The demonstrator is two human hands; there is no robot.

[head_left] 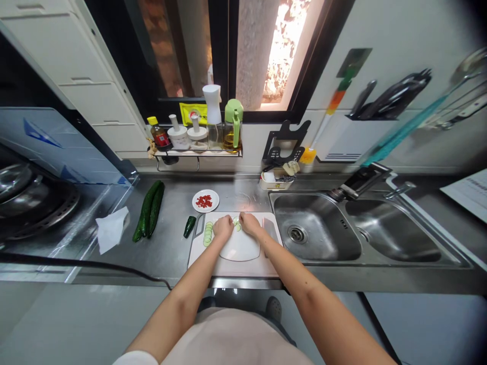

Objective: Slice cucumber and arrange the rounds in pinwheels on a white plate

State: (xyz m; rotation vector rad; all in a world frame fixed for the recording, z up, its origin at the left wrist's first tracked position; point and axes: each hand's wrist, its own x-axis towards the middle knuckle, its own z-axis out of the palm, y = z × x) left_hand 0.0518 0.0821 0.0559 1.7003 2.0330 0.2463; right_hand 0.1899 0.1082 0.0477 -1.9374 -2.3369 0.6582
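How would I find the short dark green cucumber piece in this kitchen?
Find the double stainless steel sink; left of it lies a pale rectangular cutting board. Beside the board's left edge is the short dark green cucumber piece. It's a stub, much shorter than the long dark green cucumbers farther left.

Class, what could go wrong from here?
The row of cucumber slices lies close beside the left hand, so a sideways sweep might scatter it. The short cucumber piece lies loose on the counter and could roll. The white plate of red pieces stands near the cutting board; bumping might spill it.
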